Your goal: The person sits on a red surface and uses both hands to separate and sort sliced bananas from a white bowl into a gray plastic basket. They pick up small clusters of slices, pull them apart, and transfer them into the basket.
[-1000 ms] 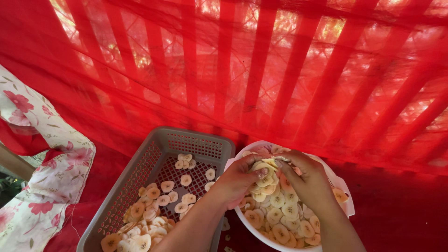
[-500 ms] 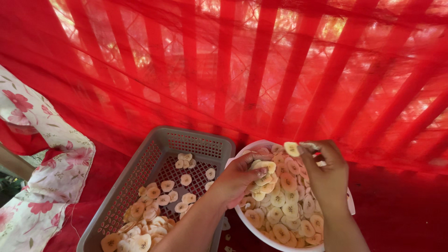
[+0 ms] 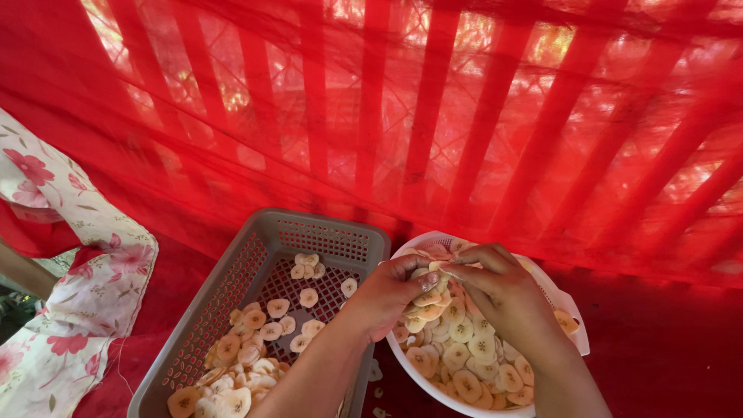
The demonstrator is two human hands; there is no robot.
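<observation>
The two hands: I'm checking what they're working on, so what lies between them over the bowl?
In the head view, a small stack of banana slices sits pinched between left hand and right hand, above the white bowl.

A red net [image 3: 402, 101] fills the whole upper part of the view, hanging like a curtain. Behind it stand slanted bars [image 3: 371, 93], set side by side with gaps between them, fanning outward toward the right. Daylight comes through the gaps and glows pale and yellowish through the mesh, brightest near the top. Hints of green show behind the bars. Below, the net runs down onto a red surface [image 3: 665, 348] that lies in darker shade. At the left edge, a white cloth [image 3: 70, 263] with red flowers hangs in folds.
</observation>
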